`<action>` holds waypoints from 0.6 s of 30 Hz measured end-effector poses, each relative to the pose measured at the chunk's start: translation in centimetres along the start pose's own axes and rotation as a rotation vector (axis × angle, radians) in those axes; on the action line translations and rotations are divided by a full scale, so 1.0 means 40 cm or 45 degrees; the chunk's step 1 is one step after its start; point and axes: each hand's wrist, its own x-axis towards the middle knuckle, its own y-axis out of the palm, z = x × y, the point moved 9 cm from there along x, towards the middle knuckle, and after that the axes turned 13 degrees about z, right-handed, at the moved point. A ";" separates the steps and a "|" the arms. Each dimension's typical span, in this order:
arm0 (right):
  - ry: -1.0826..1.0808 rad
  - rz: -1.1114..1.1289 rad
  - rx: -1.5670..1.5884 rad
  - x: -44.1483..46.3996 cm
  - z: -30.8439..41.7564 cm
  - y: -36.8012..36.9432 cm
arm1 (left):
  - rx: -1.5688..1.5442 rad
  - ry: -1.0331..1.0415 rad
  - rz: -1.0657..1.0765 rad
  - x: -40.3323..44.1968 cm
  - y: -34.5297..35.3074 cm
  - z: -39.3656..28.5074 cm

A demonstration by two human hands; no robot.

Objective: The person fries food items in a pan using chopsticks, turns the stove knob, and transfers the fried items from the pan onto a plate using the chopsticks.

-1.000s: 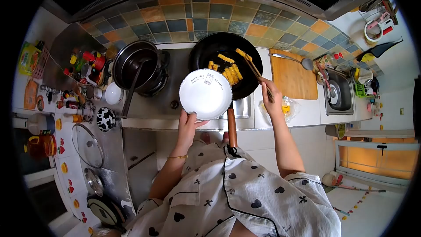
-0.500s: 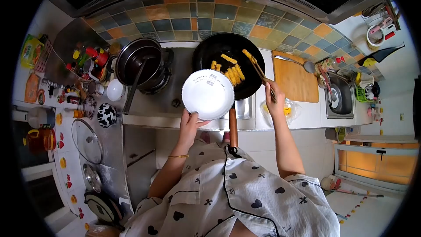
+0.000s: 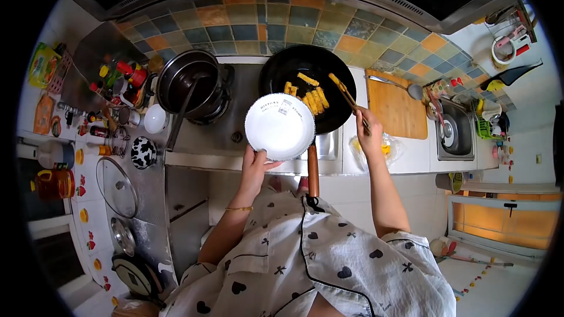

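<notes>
My left hand (image 3: 256, 173) grips the near rim of a white bowl (image 3: 279, 129) with dark lettering inside and a label. The bowl is held over the near left edge of a black frying pan (image 3: 341, 105), covering part of it. Golden fried strips (image 3: 316, 101) lie in the pan, several side by side and some behind the bowl's far rim. Chopsticks (image 3: 351, 101) are in my right hand (image 3: 370, 132), at the pan's right side. At their tips, over the pan, is one golden strip (image 3: 333, 78). The pan's wooden handle (image 3: 313, 170) points toward my body.
A dark pot (image 3: 188, 76) with a ladle (image 3: 183, 114) stands on the left burner. Right of the pan are a wooden cutting board (image 3: 397, 105) with a spatula (image 3: 411, 88), a plastic bag (image 3: 388, 149) and a sink (image 3: 455, 129). Jars and lids crowd the left counter.
The chopstick tips and the strip at them have dipped slightly toward the pan. The bowl stays nearly in place, and the whole view has shifted a little.
</notes>
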 end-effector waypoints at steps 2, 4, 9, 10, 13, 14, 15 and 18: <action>-0.055 -0.035 0.028 -0.004 0.021 -0.005 | 0.006 -0.010 -0.010 -0.005 -0.002 0.002; -0.057 -0.039 0.010 -0.010 0.020 -0.006 | 0.010 -0.024 -0.017 -0.005 -0.003 0.005; -0.056 -0.034 0.063 -0.005 0.030 -0.003 | 0.006 -0.027 -0.028 -0.004 -0.005 0.002; -0.086 -0.056 0.039 -0.004 0.037 -0.003 | 0.007 -0.027 -0.032 -0.005 -0.004 0.003; -0.089 -0.076 -0.024 -0.004 0.027 -0.002 | -0.005 0.001 -0.022 -0.005 0.000 -0.003; -0.043 -0.049 -0.035 -0.004 0.008 0.005 | -0.001 -0.003 -0.021 -0.006 0.000 -0.002; -0.001 -0.022 -0.045 0.006 0.014 0.006 | 0.003 -0.003 -0.023 -0.005 0.000 -0.002; -0.110 -0.057 0.020 0.011 0.078 -0.014 | -0.012 0.014 -0.032 -0.003 -0.005 0.000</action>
